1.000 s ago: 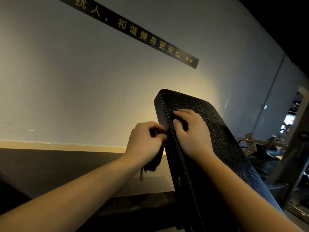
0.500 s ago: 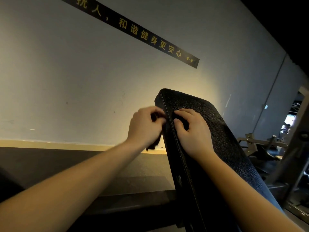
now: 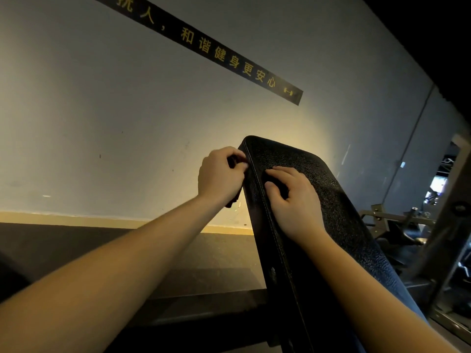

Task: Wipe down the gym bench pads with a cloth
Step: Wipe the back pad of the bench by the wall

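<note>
— Black grained vinyl, that bench pad. It is tilted steeply, with its top end up by the pale wall. Where is the cloth?
— The cloth is dark and bunched in the left hand. It sits against the pad's left side edge, close to the top corner. A bit of it hangs out below the hand.
— So the left hand grips it?
— Yes, fingers and thumb are curled round it, back of the hand toward the camera.
— And the right hand?
— It rests on the pad's face, just right of the stitched seam. The fingers are arched with their tips on the vinyl, and I see nothing held in it.
— What else is there?
— A black strip with yellow characters slants across the wall. A yellow skirting band runs along the wall's foot, above the dark floor. A metal frame stands at the right, behind the pad.
</note>
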### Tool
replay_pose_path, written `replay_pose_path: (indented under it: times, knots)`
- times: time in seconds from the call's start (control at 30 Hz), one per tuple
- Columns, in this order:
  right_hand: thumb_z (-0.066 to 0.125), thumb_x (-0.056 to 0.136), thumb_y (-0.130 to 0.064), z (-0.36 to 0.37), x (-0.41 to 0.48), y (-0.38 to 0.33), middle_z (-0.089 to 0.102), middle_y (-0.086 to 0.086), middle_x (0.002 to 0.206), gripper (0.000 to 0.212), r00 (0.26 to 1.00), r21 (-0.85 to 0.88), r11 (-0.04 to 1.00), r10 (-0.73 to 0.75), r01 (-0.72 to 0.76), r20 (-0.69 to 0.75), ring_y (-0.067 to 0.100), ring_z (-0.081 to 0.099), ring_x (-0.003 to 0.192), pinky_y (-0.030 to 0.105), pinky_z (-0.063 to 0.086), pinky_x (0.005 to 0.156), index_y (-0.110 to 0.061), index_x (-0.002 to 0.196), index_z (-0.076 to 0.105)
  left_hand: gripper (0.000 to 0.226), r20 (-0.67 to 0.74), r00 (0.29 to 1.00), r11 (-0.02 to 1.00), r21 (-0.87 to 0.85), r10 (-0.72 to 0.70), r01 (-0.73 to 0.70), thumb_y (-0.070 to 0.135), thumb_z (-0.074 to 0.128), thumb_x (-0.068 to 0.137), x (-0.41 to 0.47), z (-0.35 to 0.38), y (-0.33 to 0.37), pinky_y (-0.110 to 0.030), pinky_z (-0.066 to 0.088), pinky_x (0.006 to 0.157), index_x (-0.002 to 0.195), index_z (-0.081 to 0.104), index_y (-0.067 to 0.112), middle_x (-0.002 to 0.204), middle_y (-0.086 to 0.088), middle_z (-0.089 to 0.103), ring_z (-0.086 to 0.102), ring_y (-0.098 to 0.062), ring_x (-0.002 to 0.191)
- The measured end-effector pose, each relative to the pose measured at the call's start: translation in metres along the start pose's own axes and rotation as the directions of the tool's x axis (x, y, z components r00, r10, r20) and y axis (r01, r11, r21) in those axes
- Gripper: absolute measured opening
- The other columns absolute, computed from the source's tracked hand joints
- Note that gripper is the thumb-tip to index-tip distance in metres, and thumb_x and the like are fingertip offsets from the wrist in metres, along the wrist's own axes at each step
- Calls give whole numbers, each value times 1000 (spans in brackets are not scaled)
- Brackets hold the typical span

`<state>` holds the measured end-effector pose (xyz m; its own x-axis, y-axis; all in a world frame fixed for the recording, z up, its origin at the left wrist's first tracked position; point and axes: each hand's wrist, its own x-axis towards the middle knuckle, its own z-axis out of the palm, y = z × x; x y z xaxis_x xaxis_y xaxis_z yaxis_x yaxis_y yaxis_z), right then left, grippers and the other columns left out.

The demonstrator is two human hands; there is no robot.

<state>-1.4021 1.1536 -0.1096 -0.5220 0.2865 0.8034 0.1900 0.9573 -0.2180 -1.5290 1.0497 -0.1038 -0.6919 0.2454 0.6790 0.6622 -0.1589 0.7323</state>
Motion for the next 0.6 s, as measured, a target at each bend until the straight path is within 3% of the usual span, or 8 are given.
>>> replay_pose_path:
  times: [0.07,0.13,0.2,0.27,0.37,0.47,0.53,0.6]
  knots:
    - [52,97,-36,0,0,0,62,-10,135,38,1000,3,1000,-8,8,-8,12,51,127,43,41,110,-24,129,69,15,27,999,999,-47,-22,23,15,72,93,-21,3,-4,-39,57,92,101,77,27,98,10,73,67,-12,95]
    - [51,95,-37,1,1,1,63,-9,133,40,1000,10,1000,-7,7,-19,13,52,125,44,41,109,-23,126,71,18,179,984,998,-64,-14,26,16,73,93,-61,-6,-9,-33,55,93,103,75,31,98,16,72,67,-6,96]
    - [55,98,-33,2,2,1,62,-10,133,34,1000,15,1000,5,-5,-16,13,51,125,43,40,110,-24,126,70,17,379,924,998,-23,-38,50,18,76,91,-81,-22,-12,-30,55,92,101,77,32,95,17,72,66,-1,94]
    - [57,98,-32,1,1,3,62,-11,135,32,1000,23,1000,5,-5,-7,11,51,127,44,39,111,-25,127,70,14,443,895,998,44,-50,34,22,79,89,-69,-32,-13,-30,55,89,98,77,32,93,16,73,66,-3,92]
    - [54,97,-37,-1,-1,6,61,-12,137,36,1000,58,998,-4,3,4,10,50,129,46,38,113,-26,128,69,16,160,987,995,98,5,-21,28,75,92,-34,-32,-3,-28,49,83,108,72,29,102,14,68,61,-9,96]
    - [58,99,-32,-1,-1,7,61,-13,137,32,1000,66,998,1,-1,1,9,50,130,45,38,114,-26,129,69,37,-180,984,1000,16,-10,13,24,71,97,4,-24,4,-25,45,83,131,60,19,121,1,63,54,-11,104]
    - [58,100,-31,-2,0,7,61,-13,137,32,1000,64,998,0,0,-1,9,49,130,44,38,114,-27,129,69,43,-245,962,987,-136,-122,90,18,70,97,22,-17,4,-22,48,85,137,54,16,128,-4,61,56,-14,111]
    - [56,99,-33,-2,0,7,61,-14,136,33,1000,58,998,-6,6,-1,9,50,130,44,39,114,-27,129,70,40,-163,967,963,-217,-195,158,12,72,94,28,-7,-1,-24,52,87,132,59,15,122,-2,61,59,-18,112]
